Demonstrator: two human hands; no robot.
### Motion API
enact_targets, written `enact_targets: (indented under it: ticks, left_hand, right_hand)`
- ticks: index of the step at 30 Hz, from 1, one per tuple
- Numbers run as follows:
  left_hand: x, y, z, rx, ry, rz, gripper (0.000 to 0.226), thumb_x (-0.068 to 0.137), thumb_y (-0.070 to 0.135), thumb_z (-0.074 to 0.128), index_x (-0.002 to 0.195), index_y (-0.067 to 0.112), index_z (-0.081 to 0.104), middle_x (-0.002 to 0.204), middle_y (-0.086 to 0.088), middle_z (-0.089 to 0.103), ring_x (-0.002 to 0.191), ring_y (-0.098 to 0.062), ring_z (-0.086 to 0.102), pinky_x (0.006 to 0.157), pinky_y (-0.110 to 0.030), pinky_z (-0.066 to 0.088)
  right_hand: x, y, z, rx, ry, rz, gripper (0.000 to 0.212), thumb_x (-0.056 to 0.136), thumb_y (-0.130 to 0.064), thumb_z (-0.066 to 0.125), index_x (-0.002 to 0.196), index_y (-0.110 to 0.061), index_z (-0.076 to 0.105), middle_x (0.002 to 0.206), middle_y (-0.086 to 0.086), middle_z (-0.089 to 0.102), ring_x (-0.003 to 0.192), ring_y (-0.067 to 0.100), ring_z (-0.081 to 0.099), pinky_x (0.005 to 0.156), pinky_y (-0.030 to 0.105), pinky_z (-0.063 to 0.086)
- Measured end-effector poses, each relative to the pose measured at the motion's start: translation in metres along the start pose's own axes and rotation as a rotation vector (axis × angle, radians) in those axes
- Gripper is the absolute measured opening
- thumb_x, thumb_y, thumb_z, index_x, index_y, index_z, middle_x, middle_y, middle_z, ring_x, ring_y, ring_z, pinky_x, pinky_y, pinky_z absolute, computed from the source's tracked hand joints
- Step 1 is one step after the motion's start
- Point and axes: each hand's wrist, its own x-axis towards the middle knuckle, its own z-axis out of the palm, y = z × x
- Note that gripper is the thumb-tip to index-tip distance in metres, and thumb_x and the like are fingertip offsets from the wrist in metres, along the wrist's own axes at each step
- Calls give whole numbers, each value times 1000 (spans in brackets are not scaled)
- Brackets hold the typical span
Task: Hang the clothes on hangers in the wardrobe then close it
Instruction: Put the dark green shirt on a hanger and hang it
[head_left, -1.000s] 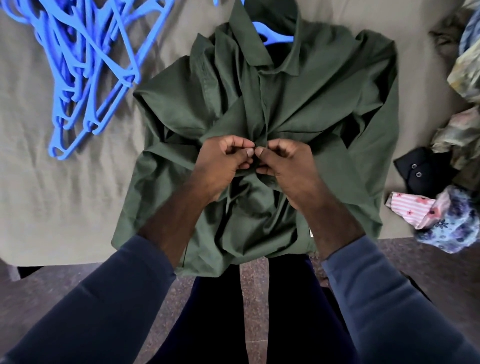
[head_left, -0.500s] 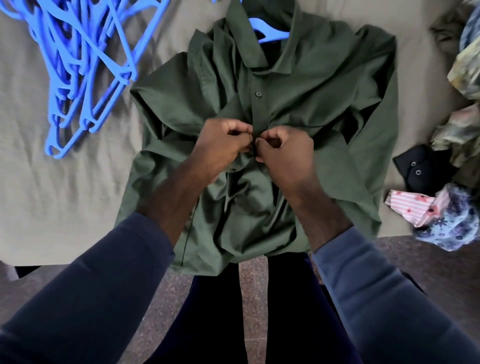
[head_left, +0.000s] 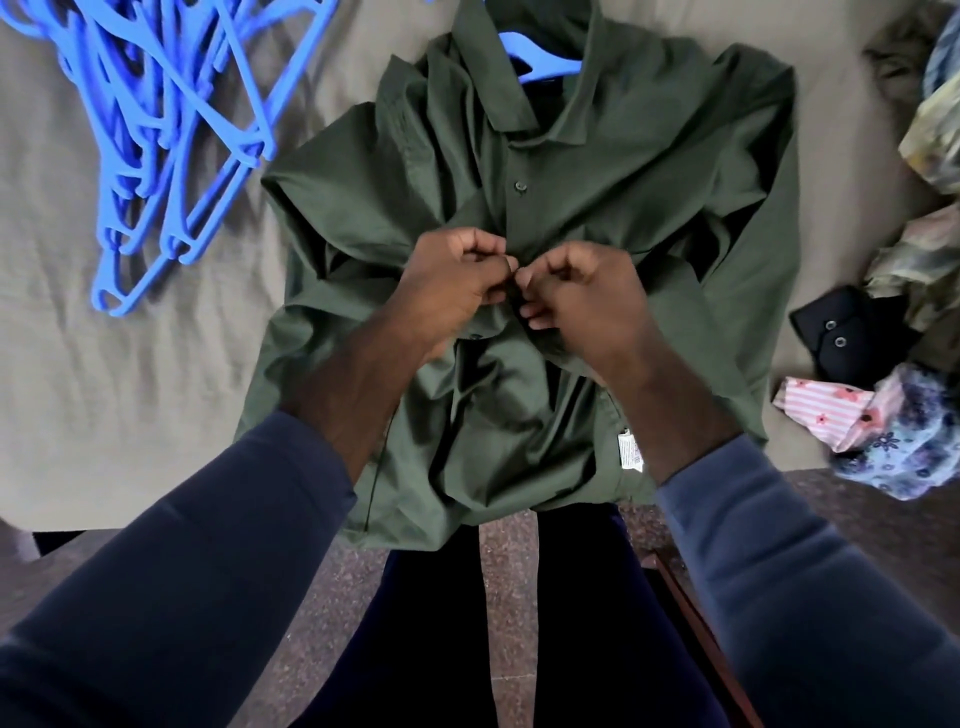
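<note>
The green shirt (head_left: 649, 171) is lying face up on what looks like a bed (head_left: 130, 415), with a blue hanger (head_left: 540, 54) already showing inside its collar at twelve o'clock. The person is standing at six o'clock and working on the front opening. The left hand (head_left: 447, 291) and the right hand (head_left: 587, 301) are meeting knuckle to knuckle at the middle of the shirt, each curling its fingers in and pinching one edge of the opening.

Over the last second the hands have been creeping a little toward the collar, and a fastened button (head_left: 520, 184) is now showing just above them where bunched cloth was covering it. I am taking that to mean the buttoning is going ahead, though I cannot tell whether the button under the fingers is through yet.

A tangle of spare hangers (head_left: 156, 130) is waiting at ten o'clock and a heap of clothes (head_left: 893, 426) at three o'clock. The wardrobe is not showing, so most of the job is looking undone.
</note>
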Motion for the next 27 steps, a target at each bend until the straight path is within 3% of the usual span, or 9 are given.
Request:
enact_targets:
  ticks: [2,4,6,8,11,15,19,22,27]
  left_hand:
    - [0,4,-3,-37,-62,65,17,86,-5,67,84,11,62,75,-5,62,74,-14,61,79,-32,57]
    - [5,12,-3,86,-89,198,20,84,-4,70,82,15,63,73,-1,63,71,-10,59,75,-26,54]
    - [19,23,1,227,-39,312,24,81,-2,73,79,20,61,73,3,62,67,-3,56,69,-17,49]
    - [41,33,6,321,84,392,30,78,3,75,74,27,57,72,7,60,66,-1,54,67,-17,47]
    - [70,41,10,412,235,437,30,75,9,73,72,32,54,69,15,57,63,3,52,70,-22,48]
    - [66,40,10,462,312,508,14,81,8,68,94,10,66,75,12,57,65,4,52,69,-8,43]
    - [24,7,7,562,345,602,14,88,17,64,97,7,68,86,-2,68,76,-10,61,74,-18,48]
    - [1,-32,2,675,291,544,10,87,15,65,93,8,69,88,-7,68,80,-19,64,76,-33,52]
    - [9,-55,-4,820,341,467,15,83,6,67,98,5,64,102,-15,59,84,-30,59,81,-39,50]
  right_hand:
    - [3,-9,-9,406,-147,223,16,96,-7,61,80,-10,61,63,1,63,54,11,61,53,22,53]
    - [8,-17,-15,525,-198,271,17,98,-9,57,82,-10,60,62,-1,63,53,8,60,52,19,51]
    - [15,-23,-13,520,-128,202,17,99,-9,56,83,-12,60,65,-1,63,55,9,61,53,19,51]
    - [22,-25,-11,294,54,20,15,97,-9,59,83,-15,61,71,1,65,59,11,63,57,24,53]
    - [24,-20,-14,-265,243,-295,8,88,-23,68,81,-20,64,72,-2,67,63,12,63,63,32,53]
    - [11,9,-6,-636,165,-269,18,85,-27,71,97,-15,67,88,3,70,86,23,66,74,34,51]
    - [20,44,3,-743,96,-149,40,90,-25,67,126,-10,58,123,12,62,114,31,59,94,35,46]
    - [30,56,8,-771,130,-156,39,93,-23,62,127,-7,54,127,17,56,118,35,54,98,39,43]
    - [45,56,8,-768,174,-144,36,99,-20,53,132,-4,50,133,18,50,119,36,51,98,39,40]
